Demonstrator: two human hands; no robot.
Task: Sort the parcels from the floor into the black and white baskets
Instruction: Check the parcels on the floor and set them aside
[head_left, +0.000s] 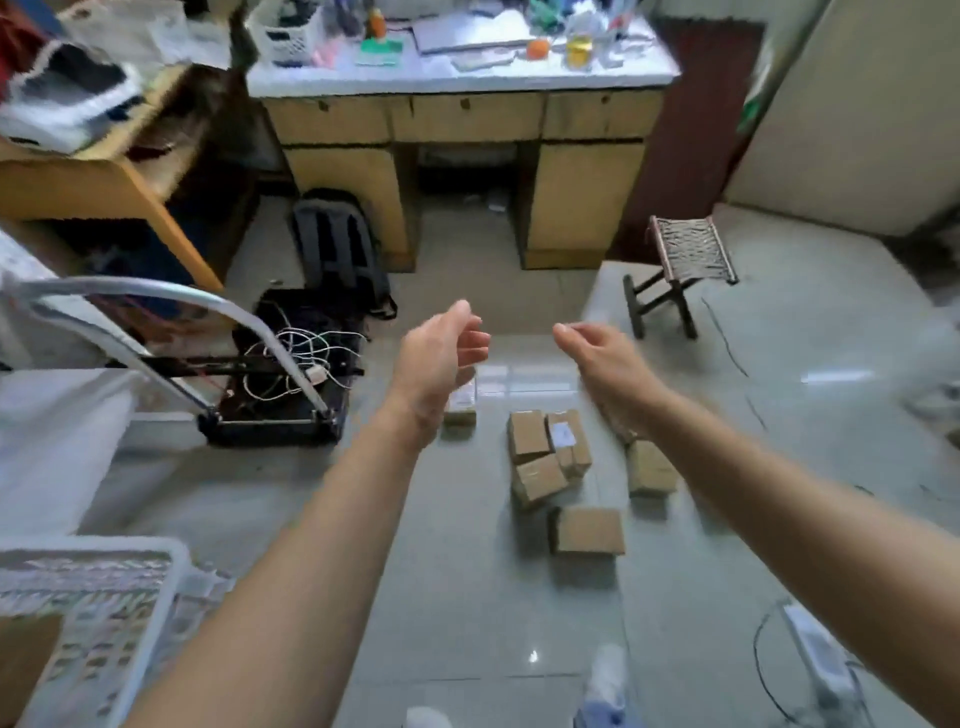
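Pale glossy floor tiles (519, 613) fill the middle of a cluttered room, with a wooden desk (462, 124) at the far side, its white top crowded with small things too blurred to name. A dark backpack (337, 244) leans by the desk's left pedestal, and a small folding stool (675, 265) stands to the right.

Both bare forearms reach forward over the floor. The left hand (441, 358) is loosely open, fingers curled a little and thumb up, holding nothing. The right hand (602, 353) is also open and empty, fingers drooping forward; neither touches anything.

Below the hands, the parcels lie on the tiles: a cluster of brown cardboard boxes (548, 452) pressed together, one bearing a white label, a single box (589, 530) just in front of them, another box (649, 467) to the right partly behind the right forearm, and a paler parcel (461, 405) showing beside the left wrist.

At the left, the black basket (280, 431) sits on the floor under a curved grey handle; it seems to hold a tangle of white wires, though blur makes its contents hard to read. The white basket (156, 597) sits in the lower left corner, its lattice wall near the left forearm; a brown flat shape shows at its near edge.
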